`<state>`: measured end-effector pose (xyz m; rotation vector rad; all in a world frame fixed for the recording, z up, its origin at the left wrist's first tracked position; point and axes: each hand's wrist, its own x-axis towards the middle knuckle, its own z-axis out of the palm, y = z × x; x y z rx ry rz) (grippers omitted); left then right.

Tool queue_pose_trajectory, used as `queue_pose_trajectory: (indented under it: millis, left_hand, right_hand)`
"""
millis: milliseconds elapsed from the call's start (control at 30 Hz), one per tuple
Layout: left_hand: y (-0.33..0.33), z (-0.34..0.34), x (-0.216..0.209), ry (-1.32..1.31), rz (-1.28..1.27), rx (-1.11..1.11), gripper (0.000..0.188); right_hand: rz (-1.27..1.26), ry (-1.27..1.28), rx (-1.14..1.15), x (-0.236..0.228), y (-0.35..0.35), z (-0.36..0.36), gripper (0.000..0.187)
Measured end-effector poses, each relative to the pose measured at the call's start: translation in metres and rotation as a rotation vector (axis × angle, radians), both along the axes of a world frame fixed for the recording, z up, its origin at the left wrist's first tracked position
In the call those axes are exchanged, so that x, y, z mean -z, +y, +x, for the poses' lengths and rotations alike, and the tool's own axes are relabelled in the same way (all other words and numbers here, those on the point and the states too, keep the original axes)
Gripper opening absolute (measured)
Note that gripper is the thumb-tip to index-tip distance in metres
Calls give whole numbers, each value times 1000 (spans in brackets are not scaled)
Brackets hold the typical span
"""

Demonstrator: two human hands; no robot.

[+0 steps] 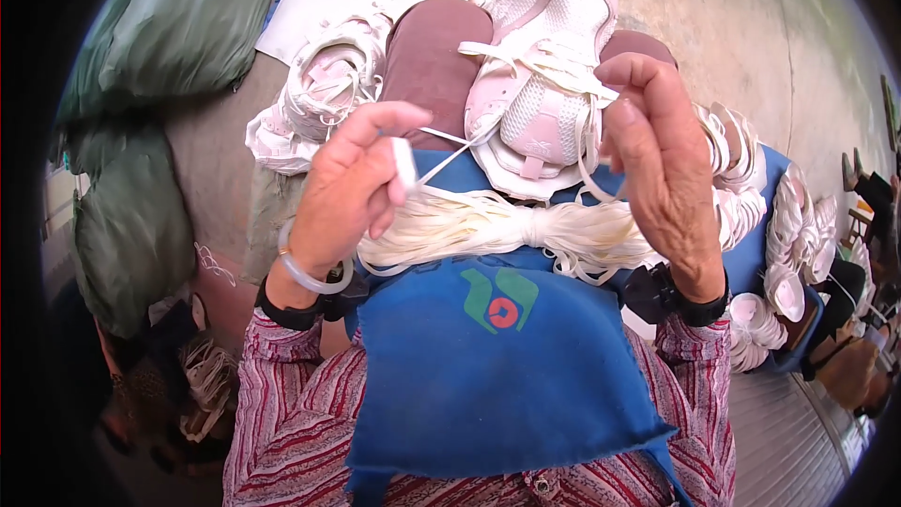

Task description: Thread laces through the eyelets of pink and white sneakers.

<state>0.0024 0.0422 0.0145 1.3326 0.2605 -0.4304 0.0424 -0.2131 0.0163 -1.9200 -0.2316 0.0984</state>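
A pale pink and white sneaker rests across my knees, with cream shoelaces threaded and looped over its upper. My left hand is closed, and thin lace strands run from it to the shoe's left side. A small white piece shows at its fingers; whether it is held or wrapped on cannot be made out. To the right of the shoe, the thumb and bent index finger of my right hand close on a lace. Between my hands, a tied bundle of cream laces lies on my lap.
Another laced pink and white sneaker stands beside my left knee. More shoes are piled at the right. Large green sacks stand at the left. A blue apron covers my lap. Other people are at the far right edge.
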Motion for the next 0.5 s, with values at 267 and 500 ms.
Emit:
queue_pose_trajectory:
  millis: [267,500]
  left_hand:
    - [0,6,3,-45,-13,188,22]
    - [-26,2,19,75,273,518,45]
  right_hand:
    - [-157,350,-134,-7,-14,5,20]
    - [-181,178,-152,-10,-10,0,26]
